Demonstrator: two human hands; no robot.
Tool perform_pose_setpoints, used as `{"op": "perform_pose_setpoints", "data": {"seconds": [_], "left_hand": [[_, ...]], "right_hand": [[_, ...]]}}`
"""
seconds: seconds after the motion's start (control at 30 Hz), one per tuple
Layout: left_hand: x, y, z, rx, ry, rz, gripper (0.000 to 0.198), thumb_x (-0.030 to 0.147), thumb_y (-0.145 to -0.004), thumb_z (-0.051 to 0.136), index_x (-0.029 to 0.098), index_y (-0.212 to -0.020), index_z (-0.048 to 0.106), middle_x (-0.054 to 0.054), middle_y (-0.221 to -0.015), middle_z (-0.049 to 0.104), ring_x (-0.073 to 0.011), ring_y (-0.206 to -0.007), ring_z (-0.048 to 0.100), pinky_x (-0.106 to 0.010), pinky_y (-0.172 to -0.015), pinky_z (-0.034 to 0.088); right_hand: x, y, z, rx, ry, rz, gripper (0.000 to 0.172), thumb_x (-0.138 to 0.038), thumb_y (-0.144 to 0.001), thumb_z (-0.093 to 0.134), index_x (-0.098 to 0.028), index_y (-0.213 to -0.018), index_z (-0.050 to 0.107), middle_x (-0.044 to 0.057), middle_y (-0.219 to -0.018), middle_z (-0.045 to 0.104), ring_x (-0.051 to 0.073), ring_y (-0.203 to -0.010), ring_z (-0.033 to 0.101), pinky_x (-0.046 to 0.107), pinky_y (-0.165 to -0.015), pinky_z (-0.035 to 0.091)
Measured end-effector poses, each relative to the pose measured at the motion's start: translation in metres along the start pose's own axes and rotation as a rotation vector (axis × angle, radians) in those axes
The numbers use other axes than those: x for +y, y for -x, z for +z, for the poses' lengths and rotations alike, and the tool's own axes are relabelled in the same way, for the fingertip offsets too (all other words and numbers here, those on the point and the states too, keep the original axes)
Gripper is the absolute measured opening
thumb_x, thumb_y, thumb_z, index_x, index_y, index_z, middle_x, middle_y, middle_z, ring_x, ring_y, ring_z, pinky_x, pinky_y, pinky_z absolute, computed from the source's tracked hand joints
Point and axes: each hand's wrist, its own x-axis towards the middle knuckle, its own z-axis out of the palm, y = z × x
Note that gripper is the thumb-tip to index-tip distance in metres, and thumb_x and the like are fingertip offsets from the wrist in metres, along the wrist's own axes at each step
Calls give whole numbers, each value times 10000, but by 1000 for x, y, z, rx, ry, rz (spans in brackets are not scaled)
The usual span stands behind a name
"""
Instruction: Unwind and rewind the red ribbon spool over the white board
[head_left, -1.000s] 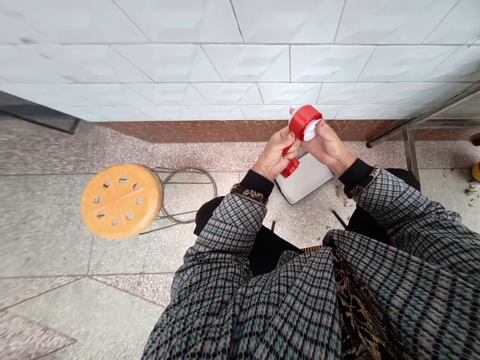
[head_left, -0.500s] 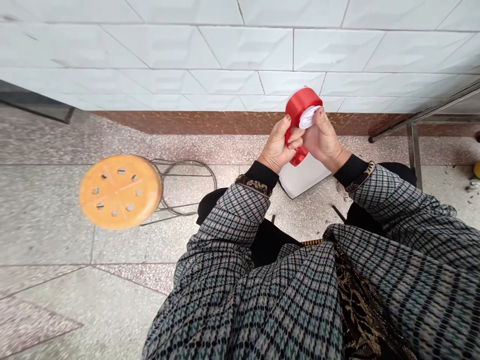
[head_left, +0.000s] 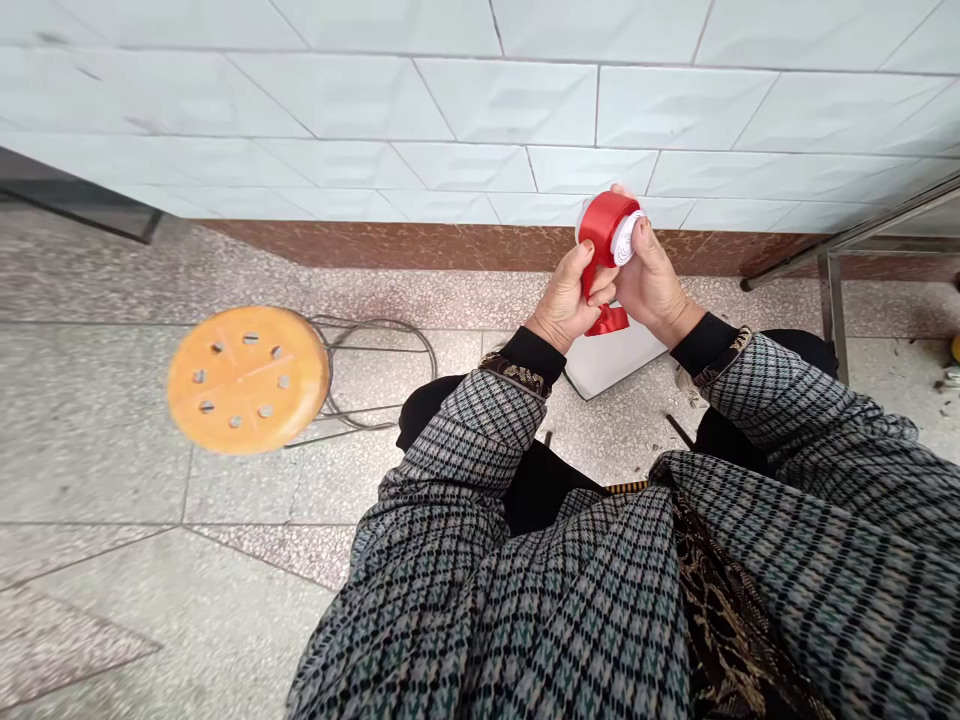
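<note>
A roll of red satin ribbon with a white core sits up near the wall line, held in my right hand. Its fingers press on the roll's white side. My left hand closes around the loose red ribbon strip running down from the roll. The strip's folded end hangs below my hands, over a flat white sheet or pad on the floor. Part of the roll is hidden behind my fingers.
An orange perforated stool seat on a wire frame stands to my left. Ahead are a white tiled wall and a brown skirting band. A metal table leg stands at right, with scraps on the speckled floor.
The ribbon's loose end has swung right and now sits nearer the middle of my hands. The roll has turned slightly between my hands, which stay close together.
</note>
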Motion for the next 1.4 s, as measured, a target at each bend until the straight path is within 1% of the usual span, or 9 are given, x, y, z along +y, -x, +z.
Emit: {"op": "perform_pose_setpoints", "data": {"seconds": [0.2, 0.37, 0.53, 0.77, 0.97, 1.07, 1.17, 1.27, 1.4], "left_hand": [[-2, -3, -1, 31, 18, 21, 355, 544, -1039, 682, 194, -978, 672, 41, -678, 512, -37, -474, 375, -191, -403, 259], [-2, -2, -4, 2, 29, 53, 358, 542, -1022, 703, 184, -1032, 689, 2, -792, 625, -15, -474, 319, -193, -410, 256], [-5, -3, -9, -7, -13, 25, 407, 583, -988, 729, 195, -1108, 708, -38, -874, 707, -7, -464, 274, -202, -398, 228], [-23, -20, -35, 65, -66, -4, 394, 544, -893, 847, 195, -971, 681, -8, -798, 681, -14, -467, 237, -210, -404, 213], [-68, -46, -62, 81, -63, -39, 435, 561, -884, 838, 212, -851, 581, 53, -683, 582, -34, -471, 240, -199, -419, 211], [-96, -60, -74, 20, -114, -89, 423, 507, -863, 850, 217, -828, 545, 92, -627, 485, -34, -462, 255, -198, -430, 217], [-129, -72, -90, -48, -300, -151, 305, 366, -832, 846, 201, -999, 652, 103, -623, 510, -41, -469, 352, -197, -481, 325], [-164, -81, -110, -132, -555, -97, 510, 212, -736, 841, 142, -1228, 725, -20, -911, 767, -121, -772, 676, -255, -781, 559], [-207, -80, -138, -237, -874, -62, 668, 177, -658, 858, 101, -1309, 732, -175, -1337, 784, -287, -1197, 734, -382, -1116, 547]], "right_hand": [[18, -9, -25, -70, -95, -2, 932, -1066, -805, 474, -353, -1381, 644, 35, -1540, 673, 321, -1633, 404, 525, -1257, 468], [42, -8, -74, 87, 54, 219, 725, -868, -929, 568, -333, -1411, 648, 37, -1641, 614, 313, -1557, 519, 510, -1211, 508], [68, 4, -90, -115, 287, 475, 466, -652, -956, 720, -245, -1177, 774, 93, -1470, 750, 327, -1442, 620, 558, -1260, 427], [104, 29, -106, -334, 393, 611, 439, -638, -945, 770, -279, -1192, 832, 96, -1393, 789, 390, -1398, 634, 673, -1263, 371], [154, 50, -115, -464, 308, 601, 508, -487, -814, 897, -246, -1254, 812, 91, -1472, 750, 349, -1443, 606, 541, -1299, 366], [179, 55, -117, -370, 253, 719, 443, -442, -838, 861, -233, -1224, 807, 115, -1458, 754, 313, -1406, 628, 483, -1222, 449], [202, 55, -127, -169, 271, 827, 313, -368, -848, 821, -218, -1122, 800, 122, -1381, 784, 276, -1302, 685, 419, -1122, 515], [221, 54, -148, 10, 369, 888, 292, -364, -819, 834, -204, -1051, 759, 133, -1292, 802, 270, -1209, 708, 418, -1085, 525], [238, 54, -179, 103, 459, 967, 324, -392, -797, 857, -196, -1021, 730, 136, -1150, 814, 290, -1151, 700, 449, -1080, 531]]}}
